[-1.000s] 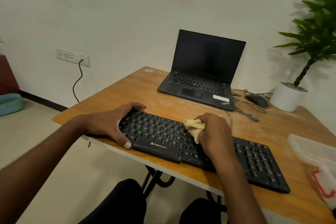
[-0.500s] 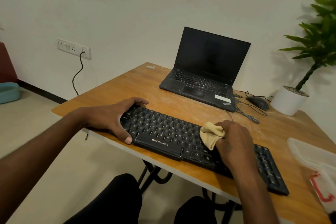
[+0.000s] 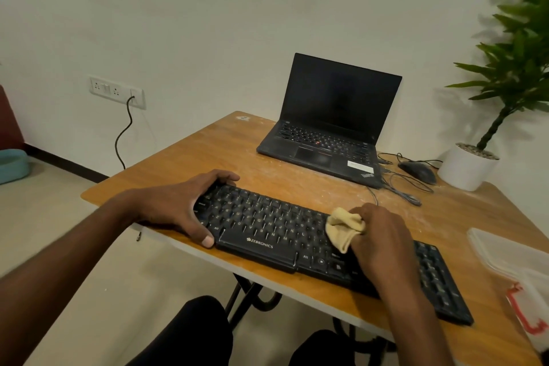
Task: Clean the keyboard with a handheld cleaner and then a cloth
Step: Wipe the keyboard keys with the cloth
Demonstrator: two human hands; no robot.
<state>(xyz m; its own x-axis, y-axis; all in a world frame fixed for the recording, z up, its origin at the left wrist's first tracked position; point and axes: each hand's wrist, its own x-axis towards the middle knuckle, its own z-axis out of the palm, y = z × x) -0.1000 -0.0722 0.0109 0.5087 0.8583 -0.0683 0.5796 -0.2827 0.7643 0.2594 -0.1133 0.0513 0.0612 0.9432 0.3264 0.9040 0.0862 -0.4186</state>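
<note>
A black keyboard [image 3: 267,232] lies along the near edge of the wooden table [image 3: 225,154]. My left hand [image 3: 178,205] grips its left end, fingers over the back edge and thumb on the front edge. My right hand [image 3: 383,238] holds a bunched cream cloth [image 3: 341,229] and presses it on the keys right of the keyboard's middle. The keys under that hand are hidden. No handheld cleaner is in view.
An open black laptop [image 3: 326,134] stands at the back of the table. To its right are a mouse [image 3: 419,171], loose cables [image 3: 401,187] and a potted plant [image 3: 466,166]. Clear plastic containers [image 3: 505,252] with a red part sit at the right edge.
My right hand slid the cloth to the right along the keys, from the middle of the keyboard toward its right part, then held there. My left hand kept its grip.
</note>
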